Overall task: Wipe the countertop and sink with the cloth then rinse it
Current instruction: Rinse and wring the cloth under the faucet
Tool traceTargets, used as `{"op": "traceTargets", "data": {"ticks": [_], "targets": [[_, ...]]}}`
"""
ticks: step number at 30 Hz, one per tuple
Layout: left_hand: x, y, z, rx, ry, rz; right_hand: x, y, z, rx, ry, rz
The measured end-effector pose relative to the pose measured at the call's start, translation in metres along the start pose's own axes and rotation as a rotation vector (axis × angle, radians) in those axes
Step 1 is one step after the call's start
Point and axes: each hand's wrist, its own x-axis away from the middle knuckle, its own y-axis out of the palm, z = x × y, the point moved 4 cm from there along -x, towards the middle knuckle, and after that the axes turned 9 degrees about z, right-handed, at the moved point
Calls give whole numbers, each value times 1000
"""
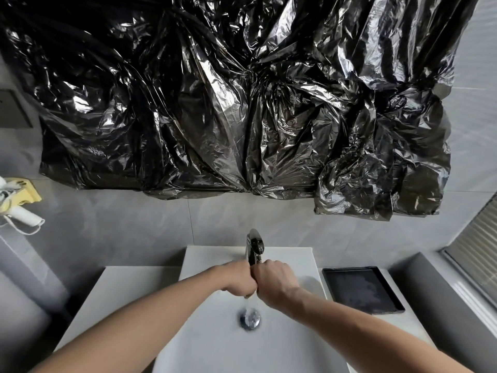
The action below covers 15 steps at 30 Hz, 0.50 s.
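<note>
Both hands are curled into fists, pressed knuckle to knuckle under the tap (255, 247) over the sink (209, 329). The left hand (239, 279) and the right hand (274, 282) close tightly round something between them, but the cloth itself is hidden inside the fists, so what they grip cannot be made out. A thin stream of water (248, 301) falls from below the fists to the round metal drain (250, 319).

The sink is a smooth white rectangular basin, set in a pale flat countertop (107, 292). The tap is shiny dark metal. A shallow black rectangular tray (361, 289) with a raised rim lies on the counter to the right. Crinkled glossy black plastic sheeting (228, 103) covers the grey tiled wall above. At the left edge a yellow and white object is cut off.
</note>
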Motion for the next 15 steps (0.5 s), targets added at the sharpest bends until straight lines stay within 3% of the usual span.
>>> {"op": "traceTargets", "data": {"ticks": [2, 4, 7, 10, 13, 15], "targets": [[2, 3, -1, 54, 1, -104, 2, 2, 3, 7, -40, 16], [3, 4, -1, 91, 34, -83, 5, -1, 5, -65, -30, 51], [4, 0, -4, 154, 150, 80, 7, -2, 12, -315, 37, 124], [16, -10, -15, 224, 251, 344, 8, -8, 27, -452, 121, 188], [39, -18, -21, 65, 553, 672, 10, -20, 36, -719, 136, 32], [51, -15, -23, -106, 786, 797, 14, -25, 36, -992, 198, -265]]}}
